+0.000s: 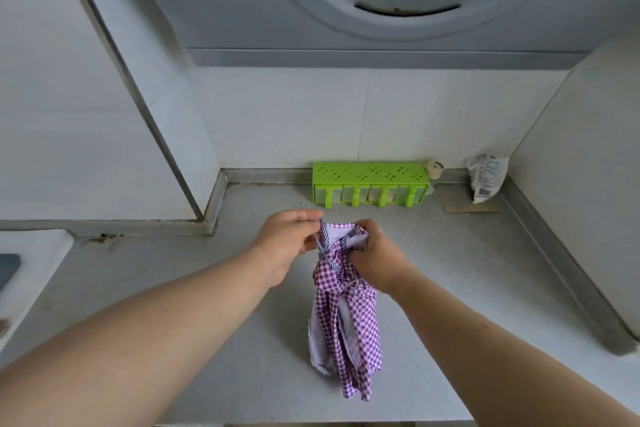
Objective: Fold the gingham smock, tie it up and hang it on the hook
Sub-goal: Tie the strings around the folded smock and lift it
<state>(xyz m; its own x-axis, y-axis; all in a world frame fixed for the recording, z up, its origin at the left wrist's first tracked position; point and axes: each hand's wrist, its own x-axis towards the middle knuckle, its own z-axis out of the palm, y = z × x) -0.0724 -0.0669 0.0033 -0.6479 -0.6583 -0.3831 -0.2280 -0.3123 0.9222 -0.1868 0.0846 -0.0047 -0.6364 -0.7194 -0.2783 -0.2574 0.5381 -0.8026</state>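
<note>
Purple-white gingham smock (346,315), soft crumpled bundle, hangs above grey speckled tabletop (242,340), near green perforated spice rack (370,185). Right hand (375,255) grip clutches bunched top; left hand (291,243) grip pinches striped tie (325,243).

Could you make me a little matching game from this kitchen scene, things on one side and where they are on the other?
Things:
1. gingham smock
2. green spice rack
3. crumpled packet
4. striped tie

Places:
A. back right corner of the counter
B. pinched by the left hand
C. against the back wall, middle
D. bunched in the right hand, hanging down

Pairs: 1-D, 2-C, 3-A, 4-B
</note>
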